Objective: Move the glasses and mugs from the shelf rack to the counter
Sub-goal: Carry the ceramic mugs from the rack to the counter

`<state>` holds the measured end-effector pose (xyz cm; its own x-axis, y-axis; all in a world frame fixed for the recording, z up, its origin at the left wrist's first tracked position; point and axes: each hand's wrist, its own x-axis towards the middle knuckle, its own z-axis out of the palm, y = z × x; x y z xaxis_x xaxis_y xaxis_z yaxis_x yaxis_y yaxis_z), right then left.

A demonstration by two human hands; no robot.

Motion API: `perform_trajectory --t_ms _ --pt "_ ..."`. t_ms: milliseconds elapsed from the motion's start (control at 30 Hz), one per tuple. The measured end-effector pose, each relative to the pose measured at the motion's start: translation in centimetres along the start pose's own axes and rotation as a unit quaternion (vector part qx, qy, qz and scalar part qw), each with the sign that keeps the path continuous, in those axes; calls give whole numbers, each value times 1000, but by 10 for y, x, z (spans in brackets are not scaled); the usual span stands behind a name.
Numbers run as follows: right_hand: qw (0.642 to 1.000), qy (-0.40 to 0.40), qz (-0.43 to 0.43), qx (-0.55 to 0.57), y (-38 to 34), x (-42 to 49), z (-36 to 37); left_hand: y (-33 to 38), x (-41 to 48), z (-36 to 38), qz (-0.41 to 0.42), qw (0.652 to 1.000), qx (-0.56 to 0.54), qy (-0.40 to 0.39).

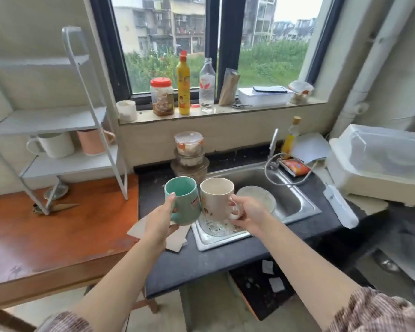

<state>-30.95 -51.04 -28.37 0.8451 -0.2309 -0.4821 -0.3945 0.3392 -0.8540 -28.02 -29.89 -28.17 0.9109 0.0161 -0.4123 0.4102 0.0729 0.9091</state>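
Observation:
My left hand [162, 220] grips a teal mug [183, 201] around its side. My right hand [247, 215] holds a cream patterned mug [217, 200] by its handle. Both mugs are upright, side by side, raised over the dark counter [189, 262] and the near left corner of the sink. On the white shelf rack [65, 118] at the left, a white mug [55, 144] and a pink mug [91, 142] stand on the lowest shelf. The upper shelves look bare.
A steel sink [295, 200] holds a plate and a glass lid. Stacked food containers [189, 154] stand behind the mugs. Bottles and a jar line the windowsill [182, 85]. A white plastic box [379, 164] sits right. The rack stands on an orange wooden table [58, 231].

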Motion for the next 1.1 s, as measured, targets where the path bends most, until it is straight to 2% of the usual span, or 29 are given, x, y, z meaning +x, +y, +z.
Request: perform_trajectory --t_ms 200,367,567,733,1100 --pt "995 91 -28 39 0 -72 -170 -49 -64 144 -27 994 54 -91" --pt "974 206 -34 88 4 -130 -291 -80 -110 261 -57 976 104 -181" --pt "923 333 -62 180 10 -182 -411 -111 -156 395 -90 941 167 -281" --pt "872 430 -64 226 6 -203 -501 -144 -192 508 -122 912 174 -350" --pt "791 545 -6 279 -10 -215 -699 -206 -243 752 -101 821 313 -467"
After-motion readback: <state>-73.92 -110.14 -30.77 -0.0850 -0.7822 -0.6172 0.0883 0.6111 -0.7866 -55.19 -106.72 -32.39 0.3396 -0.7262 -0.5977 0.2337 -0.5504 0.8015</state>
